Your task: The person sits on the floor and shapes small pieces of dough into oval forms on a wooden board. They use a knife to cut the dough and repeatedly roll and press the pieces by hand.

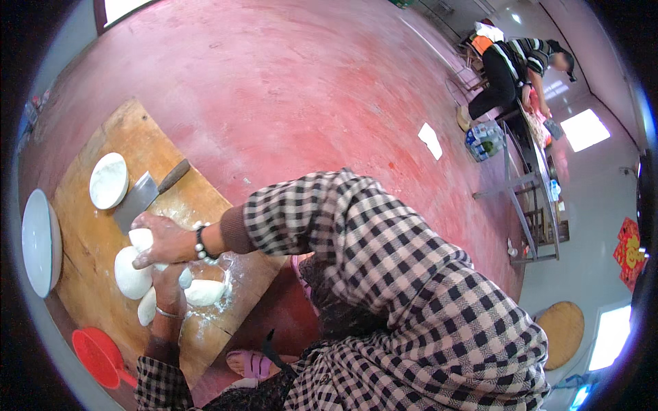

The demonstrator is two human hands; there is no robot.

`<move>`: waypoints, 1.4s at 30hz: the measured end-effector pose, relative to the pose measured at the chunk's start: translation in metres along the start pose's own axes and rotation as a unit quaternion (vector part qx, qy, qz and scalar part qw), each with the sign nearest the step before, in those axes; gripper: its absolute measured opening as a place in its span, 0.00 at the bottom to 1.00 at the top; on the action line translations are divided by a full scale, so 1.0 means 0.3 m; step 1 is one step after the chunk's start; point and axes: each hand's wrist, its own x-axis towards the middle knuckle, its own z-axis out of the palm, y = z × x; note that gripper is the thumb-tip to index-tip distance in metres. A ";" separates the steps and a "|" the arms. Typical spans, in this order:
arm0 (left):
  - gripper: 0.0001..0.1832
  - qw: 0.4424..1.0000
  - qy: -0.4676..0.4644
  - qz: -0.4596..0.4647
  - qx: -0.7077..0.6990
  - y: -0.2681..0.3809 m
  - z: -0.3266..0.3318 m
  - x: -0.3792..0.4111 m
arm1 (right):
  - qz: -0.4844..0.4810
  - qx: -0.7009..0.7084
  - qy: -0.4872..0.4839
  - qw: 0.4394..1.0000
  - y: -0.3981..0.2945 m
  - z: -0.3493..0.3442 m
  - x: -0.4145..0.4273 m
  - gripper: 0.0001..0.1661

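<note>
My right hand [167, 239], wearing a beaded bracelet, grips a small lump of white dough [141, 238] above the wooden board [149, 138]. Just below it is my left hand [169, 285], with a metal bangle; its fingers are partly hidden, so its grip is unclear. A rounded dough piece [132, 273] lies beside both hands. Another dough piece [147, 307] shows left of the left wrist, and a longer dough piece [205, 293] rests to its right on scattered flour. Beyond the right hand, a cleaver [139, 198] lies flat near a white bowl [109, 181] holding white powder.
A large white basin [40, 244] stands at the board's far edge. Near its left corner is a red plastic dipper [97, 357]. Off to the right, another person [506, 77] bends over a table [545, 180], holding a cleaver [553, 128]. Bottled drinks [484, 141] sit by that table.
</note>
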 end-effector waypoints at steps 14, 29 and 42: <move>0.16 0.951 0.031 0.073 0.299 0.036 0.146 -0.041 | -0.173 -0.142 0.052 0.973 -0.015 0.010 0.055 0.21; 0.18 0.987 -0.100 -0.102 -0.068 0.069 0.033 -0.099 | 0.021 0.000 -0.170 0.985 -0.038 0.005 0.014 0.21; 0.08 0.970 0.005 -0.193 -0.144 -0.002 -0.025 -0.096 | 0.191 -0.024 -0.199 0.961 0.146 -0.089 0.076 0.29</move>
